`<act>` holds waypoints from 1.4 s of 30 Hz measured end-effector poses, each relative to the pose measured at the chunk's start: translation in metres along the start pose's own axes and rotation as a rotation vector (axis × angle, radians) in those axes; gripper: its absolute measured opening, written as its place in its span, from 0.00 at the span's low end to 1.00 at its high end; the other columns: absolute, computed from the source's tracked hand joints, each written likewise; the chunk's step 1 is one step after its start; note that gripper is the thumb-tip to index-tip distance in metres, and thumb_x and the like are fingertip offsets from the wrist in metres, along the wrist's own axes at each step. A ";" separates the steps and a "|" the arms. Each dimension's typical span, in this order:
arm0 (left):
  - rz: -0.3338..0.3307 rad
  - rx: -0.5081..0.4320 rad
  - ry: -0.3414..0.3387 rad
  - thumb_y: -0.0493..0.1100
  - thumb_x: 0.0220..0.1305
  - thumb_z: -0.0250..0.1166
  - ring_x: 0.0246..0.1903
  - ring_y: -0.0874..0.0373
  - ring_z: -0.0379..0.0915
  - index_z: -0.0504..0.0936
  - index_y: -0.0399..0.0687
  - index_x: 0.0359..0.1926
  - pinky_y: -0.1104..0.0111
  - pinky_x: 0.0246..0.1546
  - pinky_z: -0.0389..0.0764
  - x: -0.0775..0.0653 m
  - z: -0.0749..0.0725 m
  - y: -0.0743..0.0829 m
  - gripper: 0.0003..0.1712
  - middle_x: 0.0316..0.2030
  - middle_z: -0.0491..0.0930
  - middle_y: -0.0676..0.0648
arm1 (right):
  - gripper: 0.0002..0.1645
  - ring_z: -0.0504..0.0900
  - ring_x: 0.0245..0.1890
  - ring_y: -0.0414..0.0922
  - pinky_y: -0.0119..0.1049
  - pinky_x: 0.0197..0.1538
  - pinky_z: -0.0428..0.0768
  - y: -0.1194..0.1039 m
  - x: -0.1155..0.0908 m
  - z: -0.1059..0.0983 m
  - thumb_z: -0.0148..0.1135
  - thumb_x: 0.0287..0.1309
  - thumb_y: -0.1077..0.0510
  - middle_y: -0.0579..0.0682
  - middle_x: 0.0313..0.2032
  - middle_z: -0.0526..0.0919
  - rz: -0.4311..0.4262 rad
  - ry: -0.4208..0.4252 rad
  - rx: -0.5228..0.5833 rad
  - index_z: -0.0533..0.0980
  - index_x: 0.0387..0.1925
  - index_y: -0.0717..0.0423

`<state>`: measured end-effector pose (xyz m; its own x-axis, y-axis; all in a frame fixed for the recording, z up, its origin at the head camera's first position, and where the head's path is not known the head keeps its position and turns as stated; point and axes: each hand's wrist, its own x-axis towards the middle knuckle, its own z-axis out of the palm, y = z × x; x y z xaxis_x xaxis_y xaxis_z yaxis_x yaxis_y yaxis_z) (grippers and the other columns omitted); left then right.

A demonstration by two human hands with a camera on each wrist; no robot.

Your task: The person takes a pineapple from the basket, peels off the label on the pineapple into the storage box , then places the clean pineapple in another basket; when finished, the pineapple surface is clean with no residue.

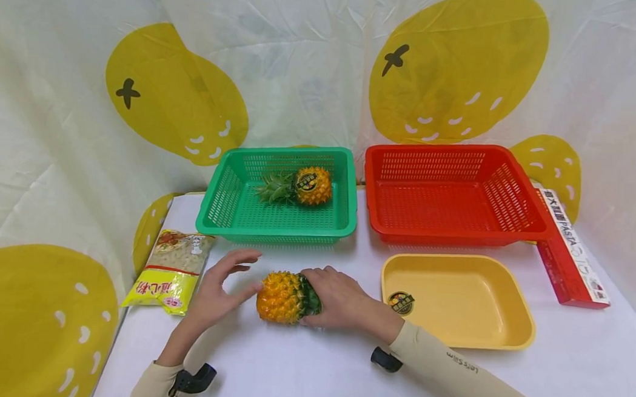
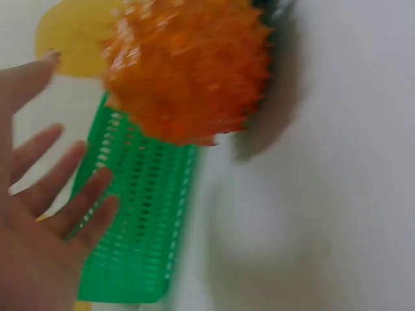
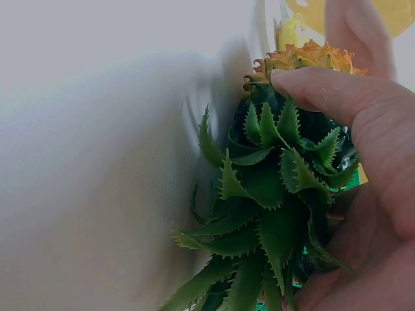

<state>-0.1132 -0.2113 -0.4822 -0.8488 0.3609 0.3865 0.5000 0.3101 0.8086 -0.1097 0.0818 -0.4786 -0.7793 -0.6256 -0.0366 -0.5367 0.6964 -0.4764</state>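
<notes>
A small pineapple (image 1: 279, 297) lies on its side on the white table, its orange body toward the left. My right hand (image 1: 339, 298) grips it around the green leafy crown, with the thumb along the base of the leaves (image 3: 259, 194) in the right wrist view. On the other side, my left hand (image 1: 224, 287) is spread with fingers apart, its thumb tip right at the pineapple's body. In the left wrist view the left fingers (image 2: 94, 188) hold nothing. A second pineapple (image 1: 314, 186) with a dark label lies in the green basket (image 1: 277, 232).
At the back right stands a red basket (image 1: 452, 236), with a red and white pasta box (image 1: 572, 250) beside it. A yellow tray (image 1: 459, 304) with a round black label (image 1: 401, 303) sits under the right forearm's far side. A food packet (image 1: 168, 271) lies at left.
</notes>
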 end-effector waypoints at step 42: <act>-0.512 -0.154 0.483 0.53 0.72 0.71 0.69 0.51 0.60 0.64 0.57 0.81 0.67 0.66 0.66 0.058 -0.047 -0.048 0.42 0.76 0.62 0.48 | 0.50 0.78 0.53 0.48 0.46 0.53 0.81 0.000 -0.002 0.005 0.80 0.54 0.36 0.50 0.60 0.81 0.000 -0.011 -0.050 0.71 0.71 0.55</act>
<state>-0.1945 -0.2468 -0.4781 -0.9693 -0.2369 0.0664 0.0193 0.1957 0.9805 -0.1068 0.0817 -0.4827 -0.7758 -0.6292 -0.0465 -0.5522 0.7129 -0.4323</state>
